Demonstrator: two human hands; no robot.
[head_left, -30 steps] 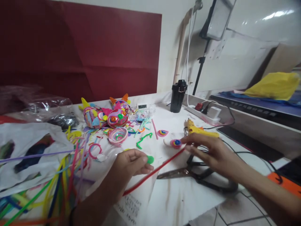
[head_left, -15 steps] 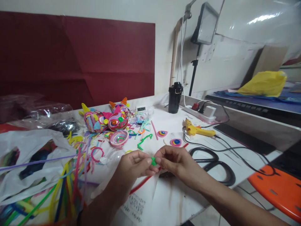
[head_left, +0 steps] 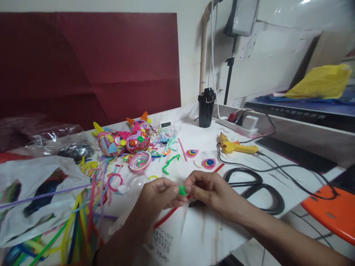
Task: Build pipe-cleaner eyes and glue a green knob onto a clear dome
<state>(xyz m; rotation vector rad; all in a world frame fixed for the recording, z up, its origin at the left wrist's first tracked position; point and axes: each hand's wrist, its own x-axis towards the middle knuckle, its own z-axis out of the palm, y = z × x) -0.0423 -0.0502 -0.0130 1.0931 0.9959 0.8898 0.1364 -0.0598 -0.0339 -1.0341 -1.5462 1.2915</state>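
White tabletop (head_left: pixel 199 144) fills the view, backed by a dark red panel (head_left: pixel 91 62) on the wall. At nine o'clock a white plastic bag (head_left: pixel 36 177) lies open, with coloured pipe cleaners (head_left: pixel 74 218) spilling out of its mouth toward seven o'clock. Toward eleven o'clock a small coiled bowl (head_left: pixel 139 161) sits upright, a few bright bits inside it, just in front of two decorated ball figures (head_left: pixel 123 138). At centre the left hand (head_left: pixel 159 195) and right hand (head_left: pixel 209 192) meet, thumb and forefinger of each pinched narrowly on a small green piece (head_left: pixel 182 190) held just above a red pipe cleaner (head_left: pixel 169 216). At one o'clock stands a black lidded cup (head_left: pixel 206 107), contents hidden. A yellow glue gun (head_left: pixel 235 147) lies at two o'clock.
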